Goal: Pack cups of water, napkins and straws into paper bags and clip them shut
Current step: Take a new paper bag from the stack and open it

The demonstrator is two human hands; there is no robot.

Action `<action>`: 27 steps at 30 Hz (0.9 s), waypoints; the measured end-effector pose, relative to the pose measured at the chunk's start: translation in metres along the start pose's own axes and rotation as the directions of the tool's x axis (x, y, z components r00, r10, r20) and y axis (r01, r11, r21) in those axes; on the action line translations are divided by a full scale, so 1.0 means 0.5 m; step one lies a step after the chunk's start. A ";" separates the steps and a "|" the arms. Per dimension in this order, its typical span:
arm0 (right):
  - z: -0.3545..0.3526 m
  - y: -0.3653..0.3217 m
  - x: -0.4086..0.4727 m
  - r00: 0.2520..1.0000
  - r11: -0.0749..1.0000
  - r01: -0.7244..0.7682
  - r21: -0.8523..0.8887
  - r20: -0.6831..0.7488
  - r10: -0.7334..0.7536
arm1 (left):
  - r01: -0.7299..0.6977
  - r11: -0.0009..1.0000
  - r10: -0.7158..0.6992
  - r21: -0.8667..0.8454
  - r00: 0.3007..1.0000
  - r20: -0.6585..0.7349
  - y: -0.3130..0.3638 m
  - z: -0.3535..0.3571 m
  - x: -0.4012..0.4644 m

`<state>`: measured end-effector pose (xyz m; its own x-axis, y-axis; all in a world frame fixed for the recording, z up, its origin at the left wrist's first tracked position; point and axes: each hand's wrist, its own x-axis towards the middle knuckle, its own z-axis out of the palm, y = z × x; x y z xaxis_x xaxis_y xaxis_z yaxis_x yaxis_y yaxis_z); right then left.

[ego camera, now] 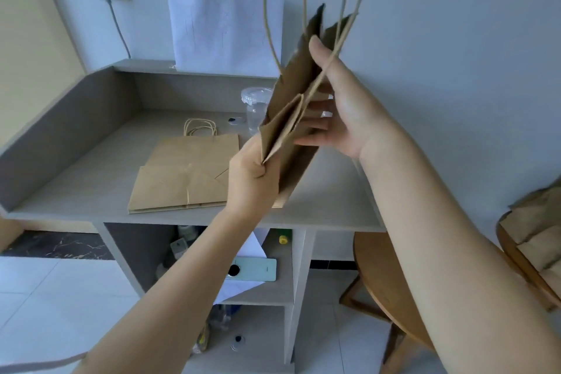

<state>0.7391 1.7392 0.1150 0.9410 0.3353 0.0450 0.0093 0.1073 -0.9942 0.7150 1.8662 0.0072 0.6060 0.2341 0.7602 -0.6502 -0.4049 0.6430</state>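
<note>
The left hand [252, 173] pinches the folded bottom corner of a flat brown paper bag with twisted-cord handles [291, 106], fingers curled round its lower edge. The right hand [337, 106] holds the same bag higher up, thumb pressed on the near face by a handle cord and straight fingers spread behind the far face. The bag hangs in the air between them, unopened, its long axis running from about seven o'clock at the left hand to one o'clock at the handles. Opening it likely turns on the right fingers parting the mouth, which lies toward one o'clock from that hand. Below, at eight o'clock, more flat brown bags [182, 176] lie on the grey wooden desk [91, 185]; a clear lidded plastic cup of water [256, 109] stands just behind the held bag.
</note>
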 end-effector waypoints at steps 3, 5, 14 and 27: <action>-0.014 -0.012 -0.016 0.999 0.998 0.038 0.043 -0.036 -0.036 | -0.159 0.986 0.153 0.047 0.982 0.110 0.014 0.006 0.000; -0.028 -0.007 -0.027 0.996 0.990 0.091 0.108 -0.035 -0.087 | -0.141 0.990 0.135 0.025 0.976 0.174 0.016 0.009 0.000; -0.097 0.011 -0.091 0.974 0.964 0.226 0.141 -0.064 -0.219 | -0.162 0.984 0.177 -0.071 0.885 0.430 0.056 0.079 -0.012; -0.259 0.004 -0.244 0.776 0.801 0.417 -0.429 -0.290 -0.560 | 0.510 0.766 -0.023 -0.391 0.630 0.777 0.270 0.246 0.045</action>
<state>0.6682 1.5773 0.0947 0.8233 -0.0714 0.5630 0.5452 -0.1758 -0.8196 0.6974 1.7079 0.0996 0.7522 -0.5299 0.3917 -0.3679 0.1554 0.9168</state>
